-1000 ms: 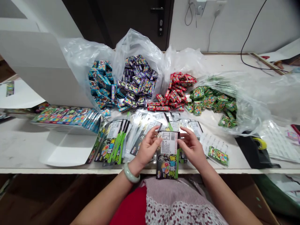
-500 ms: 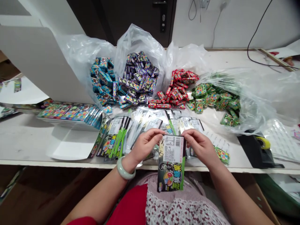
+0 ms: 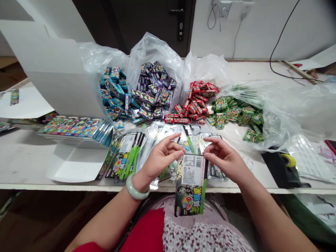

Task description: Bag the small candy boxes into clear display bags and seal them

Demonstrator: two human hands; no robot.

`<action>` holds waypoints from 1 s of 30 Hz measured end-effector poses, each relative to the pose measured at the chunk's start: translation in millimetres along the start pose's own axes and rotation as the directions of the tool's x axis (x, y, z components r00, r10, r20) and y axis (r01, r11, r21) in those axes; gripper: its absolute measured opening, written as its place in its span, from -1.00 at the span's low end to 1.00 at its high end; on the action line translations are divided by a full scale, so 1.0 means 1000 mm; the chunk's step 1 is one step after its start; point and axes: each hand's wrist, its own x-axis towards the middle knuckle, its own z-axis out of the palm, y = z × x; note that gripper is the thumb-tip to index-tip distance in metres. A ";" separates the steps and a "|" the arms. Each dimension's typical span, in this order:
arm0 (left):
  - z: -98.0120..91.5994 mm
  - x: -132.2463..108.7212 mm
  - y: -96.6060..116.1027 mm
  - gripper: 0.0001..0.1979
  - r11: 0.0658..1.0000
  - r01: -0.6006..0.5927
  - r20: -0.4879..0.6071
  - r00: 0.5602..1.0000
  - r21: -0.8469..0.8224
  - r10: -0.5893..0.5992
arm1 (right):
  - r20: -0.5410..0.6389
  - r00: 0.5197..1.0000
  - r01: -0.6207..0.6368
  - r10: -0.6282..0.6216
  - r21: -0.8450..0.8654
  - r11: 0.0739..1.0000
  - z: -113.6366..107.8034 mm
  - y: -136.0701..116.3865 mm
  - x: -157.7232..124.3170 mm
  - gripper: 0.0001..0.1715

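In the head view, the left hand point(image 3: 162, 154) and right hand point(image 3: 223, 159) each keep a light pinching grip at a top corner of the printed packet point(image 3: 191, 185). The step looks like handling its top edge; the next move probably calls for steady thumbs there. The packet overhangs the counter's point(image 3: 23, 157) front edge, long axis crosswise to it, top towards the counter, bottom towards the wearer.

Low in the frame, just right of centre, a flat black-and-green packet point(image 3: 180, 199) is pinched at both top corners by fingers point(image 3: 176, 154). It is hung nearly upright, its foot angled slightly left. Most of the upper half is covered by a white label point(image 3: 190, 175) with a barcode point(image 3: 198, 163); below, bright yellow-and-blue lettering and a round multicoloured picture are shown.
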 end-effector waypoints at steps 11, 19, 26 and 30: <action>0.010 -0.002 0.011 -0.90 0.996 -0.031 -0.011 0.999 0.078 0.032 | 0.060 0.996 0.069 -0.060 -0.161 0.985 0.004 -0.019 -0.001 -0.87; 0.007 0.005 0.011 -0.91 0.993 -0.063 0.049 0.997 0.096 0.058 | 0.152 0.988 0.038 -0.011 -0.179 0.983 0.006 -0.024 0.011 -0.81; -0.007 -0.007 -0.001 -0.91 0.946 -0.272 0.257 0.941 0.177 0.222 | 0.182 0.980 0.120 -0.083 -0.204 0.972 0.001 -0.026 0.001 -0.85; -0.006 -0.005 -0.003 -0.91 0.928 -0.309 0.254 0.933 0.208 0.254 | 0.182 0.983 0.048 -0.017 -0.170 0.984 -0.003 -0.026 0.005 -0.78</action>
